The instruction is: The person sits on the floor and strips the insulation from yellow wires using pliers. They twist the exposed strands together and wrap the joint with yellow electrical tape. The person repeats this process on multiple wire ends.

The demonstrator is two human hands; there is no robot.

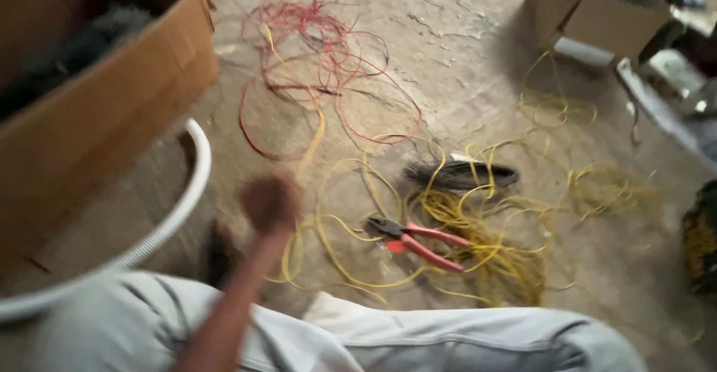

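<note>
Head view, looking down at a concrete floor (463,66).

Hand: one hand (270,204) raised over the floor on a bare forearm that comes up from the lower left. Heavily blurred; which hand it is cannot be told for certain, nor whether its grip is closed or apart, nor whether it holds anything. The other hand is out of sight.

Nearest items: yellow wire (478,230), a loose tangle spread across the floor just right of the hand, one strand running up past it. Pliers (414,241) with red handles, lying flat on the yellow wire, right of the hand and apart from it. Black wire bundle (461,175), lying above the pliers among the yellow loops.

Further items: red wire (328,58), a loose tangle higher up the floor. White corrugated conduit (183,208), curving from the lower left up beside a cardboard box (104,118) at the left. A second cardboard box (590,17) at the upper right.

Foreground: the person's knees in pale trousers (448,338).
</note>
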